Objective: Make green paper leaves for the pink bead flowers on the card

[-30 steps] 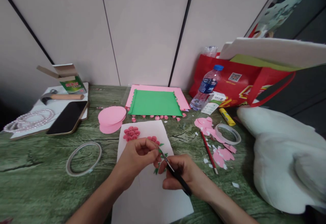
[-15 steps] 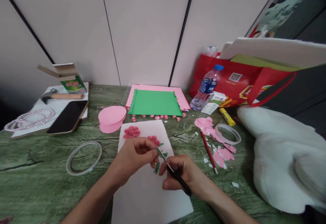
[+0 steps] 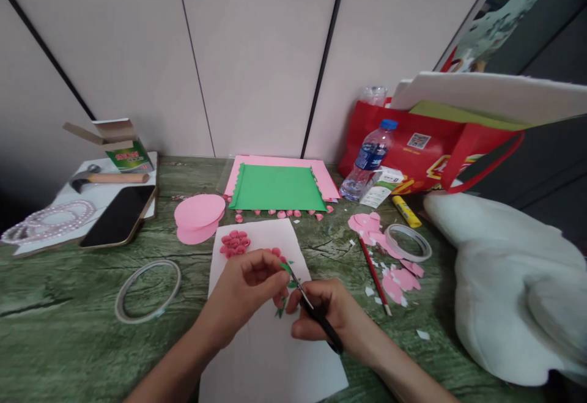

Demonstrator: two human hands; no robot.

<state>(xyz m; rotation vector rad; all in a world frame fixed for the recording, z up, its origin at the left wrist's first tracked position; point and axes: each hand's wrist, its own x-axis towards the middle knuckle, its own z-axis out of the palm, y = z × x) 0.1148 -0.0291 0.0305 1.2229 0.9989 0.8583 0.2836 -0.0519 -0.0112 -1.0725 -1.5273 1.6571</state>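
My left hand (image 3: 252,284) pinches a small piece of green paper (image 3: 285,266) above the white sheet (image 3: 270,360). In my right hand (image 3: 332,314) is a pair of black-handled scissors (image 3: 316,316), its blades reaching up to the green piece at my left fingertips. Pink paper roses (image 3: 235,243) form a cluster near the top left of the sheet. A second cluster of roses (image 3: 276,252) is partly covered by my left hand. Small green paper leaves (image 3: 280,311) lie on the sheet between my hands.
Green paper (image 3: 277,188) lies at the back over pink sheets. Left are pink paper circles (image 3: 199,216), a tape roll (image 3: 120,296) and a phone (image 3: 120,214). Right are a red pencil (image 3: 376,277), pink scraps (image 3: 402,278), a water bottle (image 3: 367,161) and a white plush item (image 3: 499,305).
The scissors and both hands stay close to the same spot, with the blade tips still at the green paper. The whole view has shifted slightly.
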